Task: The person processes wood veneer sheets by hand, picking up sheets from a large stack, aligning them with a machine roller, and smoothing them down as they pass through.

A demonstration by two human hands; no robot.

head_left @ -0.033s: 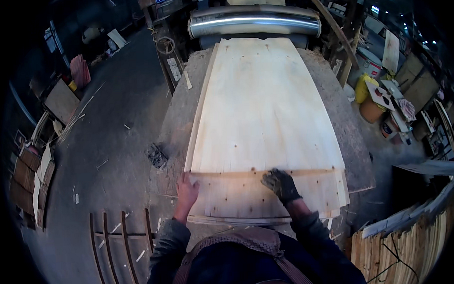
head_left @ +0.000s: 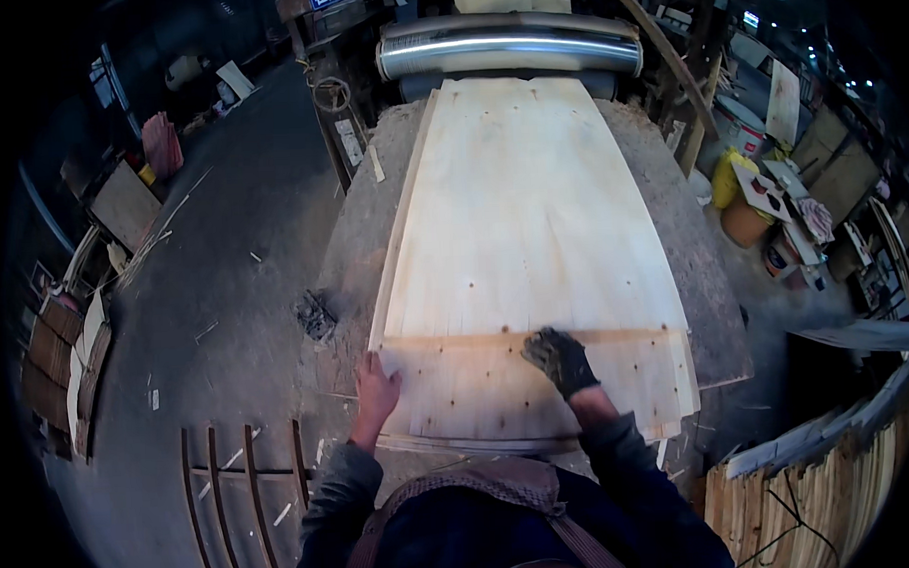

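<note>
A pale wood veneer sheet (head_left: 532,221) lies lengthwise, its far end close to a shiny metal roller (head_left: 512,54). Its near edge crosses a lower veneer sheet (head_left: 458,384) dotted with small dark knots, and further layers show at the left and near edges. My left hand (head_left: 376,389), bare, rests at the left edge of these sheets with its thumb apart from the fingers. In a dark, dirty glove, my right hand (head_left: 562,363) lies over the upper sheet's near edge, right of centre, fingers stretched forward and left. Its fingertips are hard to make out.
A grey worktable (head_left: 711,315) bears the sheets. Dark crumpled scraps (head_left: 315,315) lie at its left side. A slatted rack (head_left: 251,481) stands at the lower left, stacked wood sheets (head_left: 802,492) at the lower right. Buckets (head_left: 743,221) and boards crowd the right.
The upper veneer sheet's near edge has shifted slightly away from me, toward the roller. My right hand has moved a little forward with it; my left hand has barely moved.
</note>
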